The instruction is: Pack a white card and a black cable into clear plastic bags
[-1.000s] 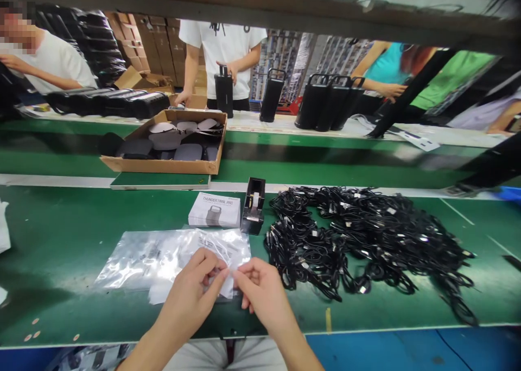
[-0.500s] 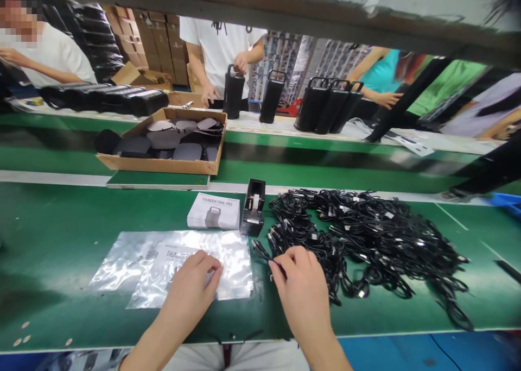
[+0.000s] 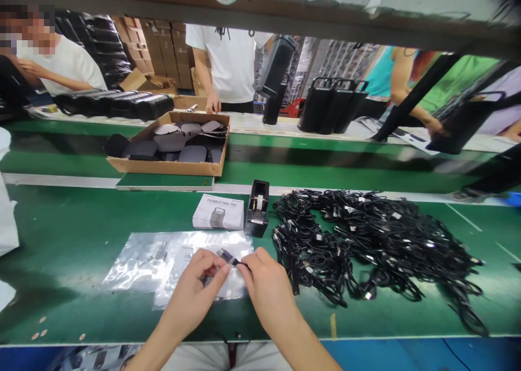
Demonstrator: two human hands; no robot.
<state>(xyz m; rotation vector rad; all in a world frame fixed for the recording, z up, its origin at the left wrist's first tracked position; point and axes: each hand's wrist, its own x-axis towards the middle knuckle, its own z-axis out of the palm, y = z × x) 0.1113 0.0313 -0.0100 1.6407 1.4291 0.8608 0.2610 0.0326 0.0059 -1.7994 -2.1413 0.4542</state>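
Note:
A short black cable (image 3: 228, 257) with its plug ends showing is pinched by my right hand (image 3: 271, 287), above the right part of a clear plastic bag (image 3: 166, 294). My left hand (image 3: 197, 281) is closed beside the plugs, thumb and index finger curled together over the bag; what lies between its fingertips is partly hidden. Printed paper shows through this bag, and another clear bag (image 3: 132, 257) lies under its left side. Right of my hands spreads a large pile of black cables (image 3: 378, 238).
Behind the bags are a stack of printed booklets (image 3: 218, 212) and a black tape dispenser (image 3: 258, 208). An open carton (image 3: 163, 167) of dark grey panels stands further back. Across the line, co-workers handle black speaker-like units (image 3: 321, 107). White material (image 3: 6, 208) enters at left.
My right hand has moved left from the cable pile, carrying a cable to my left hand over the bag. Across the line, a co-worker has lifted and tilted a black unit.

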